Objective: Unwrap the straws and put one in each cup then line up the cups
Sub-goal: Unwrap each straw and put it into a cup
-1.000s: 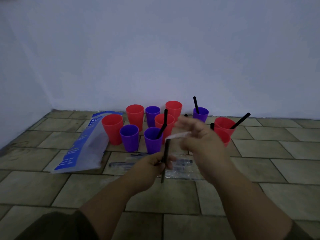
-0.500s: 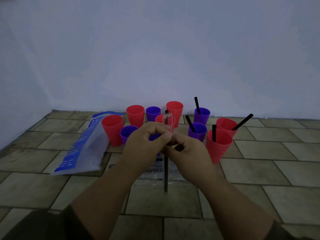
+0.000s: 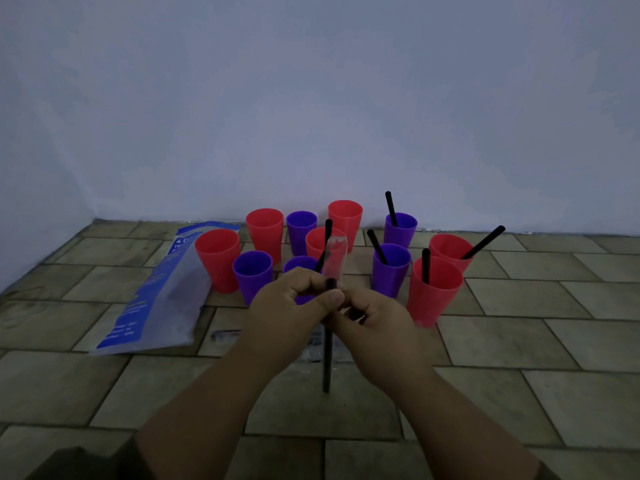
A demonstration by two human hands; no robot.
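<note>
**Black straw held upright in two hands, cups ranged behind**

Pale wall (image 3: 311, 98) fills the upper half of the view. A tiled floor (image 3: 519, 341) carries everything else. At left lies a blue-and-clear plastic bag (image 3: 162, 289), its long axis running from near left to far right. Its white lettering is too blurred to read.

The left hand (image 3: 294, 306) and right hand (image 3: 375, 323) meet at centre, touching. Between them, the held straw (image 3: 326, 358) has a near-vertical long axis. Its lower end points down above the floor and its upper end sits at the fingertips. The right hand's grip is curled round the shaft. The left hand's grip is a narrow thumb-and-finger pinch at the straw's top, on the clear wrapper (image 3: 336, 254), which stands up above both hands.

Eleven cups stand between the hands and the wall.
- **Left cluster** (image 3: 217, 259): four red and three purple cups, the nearest purple one partly hidden by the left hand.
- **Right group:** the front red cup (image 3: 434, 296), back red cup (image 3: 450, 249), front purple cup (image 3: 390, 271) and back purple cup (image 3: 400, 233) each hold one of the inserted straws (image 3: 485, 242).
  - The straw in the back red cup leans far right.
  - Both straws in the purple cups tilt left.
  - The straw in the front red cup is near upright.

A fifth straw (image 3: 327, 233) rises behind the wrapper, its foot hidden. A wrapped straw (image 3: 225, 335) lies flat beside the left wrist, with its long axis running left to right.
</note>
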